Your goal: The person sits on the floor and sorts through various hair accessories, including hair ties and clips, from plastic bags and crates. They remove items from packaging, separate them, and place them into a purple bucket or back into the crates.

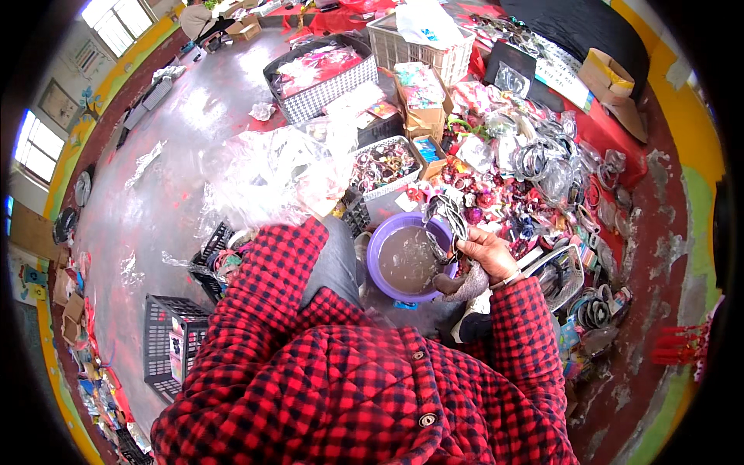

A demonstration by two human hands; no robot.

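Note:
My right hand [487, 249] is closed on a bundle of thin black and silvery loops, which look like headbands [445, 220]. They hang at the right rim of a purple basin [375, 267] of murky brownish water. Below the hand, a grey cloth [466, 285] lies against that rim; whether my fingers grip it too, I cannot tell. My left arm's red-and-black checked sleeve [280, 252] reaches forward beside a heap of clear plastic bags [263, 174]. The left hand itself does not show.
A basket of small trinkets [377, 187] stands beyond the basin. Bagged accessories [542, 163] spread across the right. A white basket [574, 280] is beside my right arm, black crates [157, 341] at the left. Farther off are a grey basket [329, 97] and a person [195, 19].

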